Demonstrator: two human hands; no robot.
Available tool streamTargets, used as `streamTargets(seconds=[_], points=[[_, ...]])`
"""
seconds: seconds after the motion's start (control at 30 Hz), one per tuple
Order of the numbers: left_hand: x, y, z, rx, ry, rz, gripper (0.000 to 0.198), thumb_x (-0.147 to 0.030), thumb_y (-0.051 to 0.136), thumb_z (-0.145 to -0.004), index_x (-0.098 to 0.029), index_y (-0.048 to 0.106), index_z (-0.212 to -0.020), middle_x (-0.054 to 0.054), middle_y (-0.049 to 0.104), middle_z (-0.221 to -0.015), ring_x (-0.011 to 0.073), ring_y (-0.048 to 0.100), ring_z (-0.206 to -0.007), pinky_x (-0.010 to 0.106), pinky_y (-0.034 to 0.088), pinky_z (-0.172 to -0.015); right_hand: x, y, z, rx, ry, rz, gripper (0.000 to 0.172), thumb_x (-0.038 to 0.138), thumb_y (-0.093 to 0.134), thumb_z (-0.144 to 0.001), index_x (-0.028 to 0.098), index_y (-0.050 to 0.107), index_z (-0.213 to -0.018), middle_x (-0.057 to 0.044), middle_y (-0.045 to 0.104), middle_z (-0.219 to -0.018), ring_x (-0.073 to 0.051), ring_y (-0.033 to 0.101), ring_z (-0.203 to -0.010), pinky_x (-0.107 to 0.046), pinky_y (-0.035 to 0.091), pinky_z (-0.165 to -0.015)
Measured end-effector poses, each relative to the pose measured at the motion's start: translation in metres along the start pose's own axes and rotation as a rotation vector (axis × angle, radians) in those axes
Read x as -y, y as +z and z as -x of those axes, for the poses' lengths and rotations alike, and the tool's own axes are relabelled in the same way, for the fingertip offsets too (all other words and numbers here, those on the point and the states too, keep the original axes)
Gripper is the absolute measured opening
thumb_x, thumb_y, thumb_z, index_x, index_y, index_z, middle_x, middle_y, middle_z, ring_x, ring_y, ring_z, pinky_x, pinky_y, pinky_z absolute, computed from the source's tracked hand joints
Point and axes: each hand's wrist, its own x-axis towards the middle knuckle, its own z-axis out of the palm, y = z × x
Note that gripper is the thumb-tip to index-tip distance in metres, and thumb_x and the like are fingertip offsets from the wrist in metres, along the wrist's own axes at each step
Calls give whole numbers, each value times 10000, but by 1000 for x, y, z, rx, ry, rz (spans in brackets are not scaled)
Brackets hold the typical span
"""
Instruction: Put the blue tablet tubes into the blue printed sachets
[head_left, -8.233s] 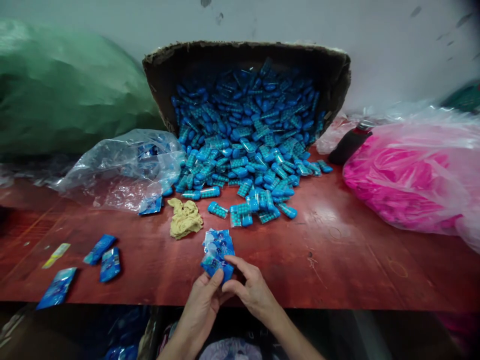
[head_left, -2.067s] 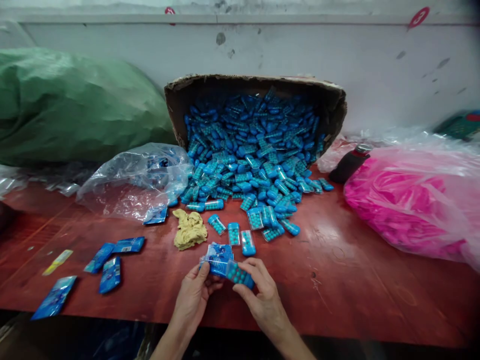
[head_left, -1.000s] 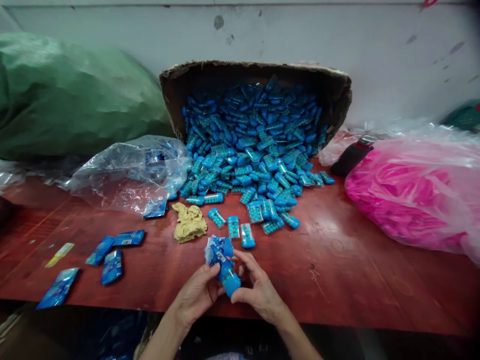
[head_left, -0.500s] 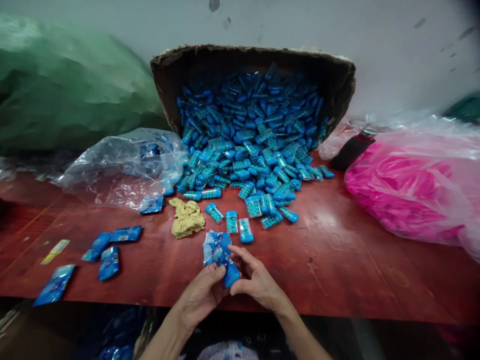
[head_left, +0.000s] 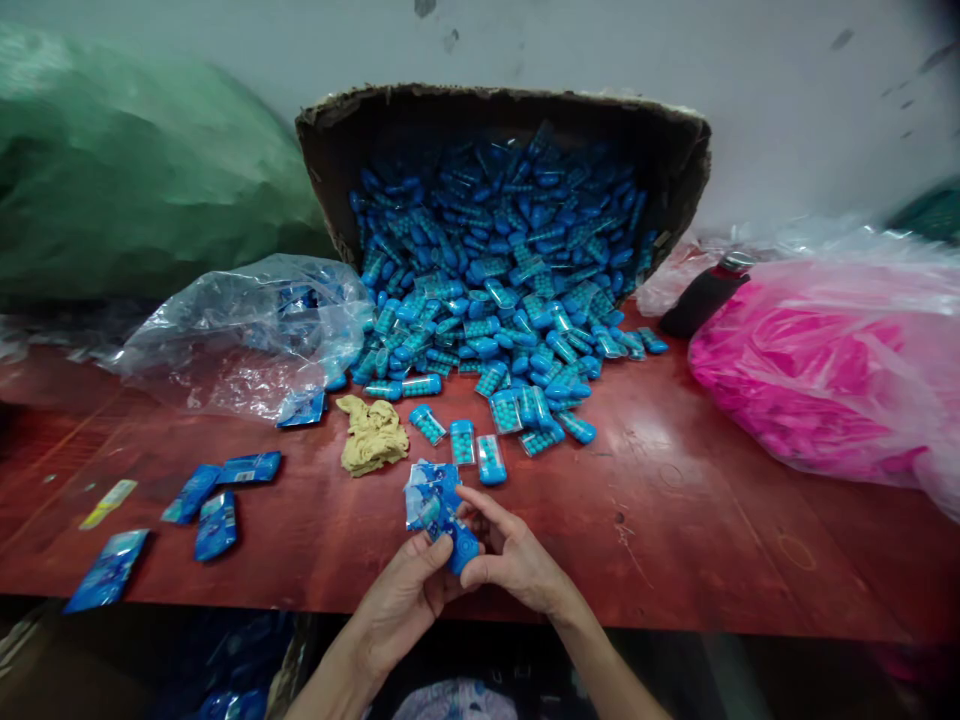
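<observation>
A small blue-capped candy container is between my hands, just over the table's front edge. My left hand is closed on it, thumb on top and fingers underneath. Curled around its capped end is my right hand, thumb and fingers against it; its forefinger stretches toward a printed blue packet. That packet lies just beyond the container, partly covered by it. Whether the two overlap or are joined I cannot tell. Several loose containers with turquoise balls lie a little farther off.
A cardboard box on its side spills a heap of containers onto the red table. Leftward are a yellow cloth, a clear bag and several filled blue packets. Pink-filled bag and dark bottle stand right.
Almost nothing differs. The container has turned or tilted slightly in my hands; the view has shifted a little. Both hands keep their place.
</observation>
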Motion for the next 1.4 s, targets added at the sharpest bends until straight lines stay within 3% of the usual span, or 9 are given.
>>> streamTargets(seconds=[0.2,0.43,0.63,0.73,0.83,1.0,1.1,1.2,1.4], points=[[10,6,0,-130,28,41,199,-285,668,-673,-156,675,-824,34,689,-737,137,623,-660,291,499,-710,-5,7,1,-90,-26,29,629,183,720,-613,306,507,-1193,9,595,-990,-170,567,-870,-314,452,-818],[9,8,4,-142,8,18,183,-252,638,-705,-133,663,-842,56,694,-730,170,647,-684,324,512,-722,-2,9,1,-100,-14,167,565,225,702,-642,281,517,-1172,9,564,-935,-127,537,-728,-233,461,-654],[-41,-18,18,-449,256,246,292,-349,431,-828,-160,622,-714,62,678,-668,212,655,-752,379,521,-716,7,7,-6,-136,-149,626,369,226,585,-775,248,532,-1140,17,528,-809,-109,491,-652,-223,438,-634],[-73,-41,28,-573,469,366,400,-401,336,-848,-111,606,-903,126,672,-865,216,621,-889,335,534,-690,6,4,-14,-191,-199,888,296,204,528,-816,240,544,-1109,-6,555,-863,-137,532,-760,-243,439,-711],[-85,-59,33,-677,459,371,365,-307,312,-860,-79,591,-917,114,658,-787,204,627,-848,315,534,-655,2,6,-26,-188,-208,1181,314,195,557,-795,261,547,-1103,-30,568,-936,-181,537,-865,-262,442,-725],[-63,-60,23,-640,421,126,182,-205,426,-807,-140,595,-784,16,600,-522,166,627,-624,316,514,-649,-9,18,-42,-250,-145,1502,172,233,613,-764,262,615,-933,-36,570,-824,-192,531,-747,-265,420,-613],[-52,-50,14,-659,560,-227,131,-232,575,-720,-175,601,-834,-25,605,-519,125,580,-540,245,486,-596,-15,22,-47,-305,-165,1558,55,240,571,-803,239,625,-806,-35,567,-770,-184,523,-728,-255,389,-590],[-52,-40,5,-708,700,-507,182,-270,636,-662,-178,616,-818,-28,615,-556,106,558,-549,191,452,-559,-18,23,-50,-325,-203,1578,132,209,532,-829,215,608,-720,-33,568,-743,-175,520,-727,-247,370,-590],[-40,-27,-9,-600,642,-472,319,-330,659,-612,-154,576,-865,-32,587,-558,89,493,-435,183,384,-404,-15,23,-51,-346,-231,1582,172,189,499,-844,205,600,-705,-31,562,-730,-163,513,-708,-242,352,-587]])
